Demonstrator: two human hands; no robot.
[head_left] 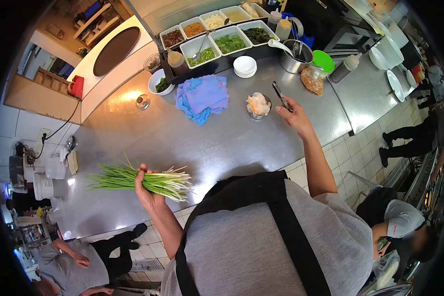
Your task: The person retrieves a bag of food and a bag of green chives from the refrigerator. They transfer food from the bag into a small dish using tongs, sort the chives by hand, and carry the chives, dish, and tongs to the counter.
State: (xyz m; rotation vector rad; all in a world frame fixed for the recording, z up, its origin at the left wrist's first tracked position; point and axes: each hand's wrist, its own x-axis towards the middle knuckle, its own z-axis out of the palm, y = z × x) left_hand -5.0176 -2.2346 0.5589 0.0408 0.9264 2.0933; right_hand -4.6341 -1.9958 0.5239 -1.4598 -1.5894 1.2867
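Note:
My left hand (147,189) is wrapped round a bunch of thin spring onions (167,182) above the steel counter. Their green tops point left and their white ends point right. In my right hand (294,118) is a slim, dark utensil with shiny edges (279,92); its exact kind is unclear. Just left of that hand stands a small metal cup (258,116) heaped with crumpled pale material (258,103). A blue and purple cloth (202,97) lies bunched farther left.
Trays of toppings (230,43) line the counter's (222,143) back edge. Nearby are stacked white dishes (245,66), a metal pot (297,56), a green-lidded container (322,61) and a squeeze bottle (346,68). Other people (79,264) stand at lower left and on the right.

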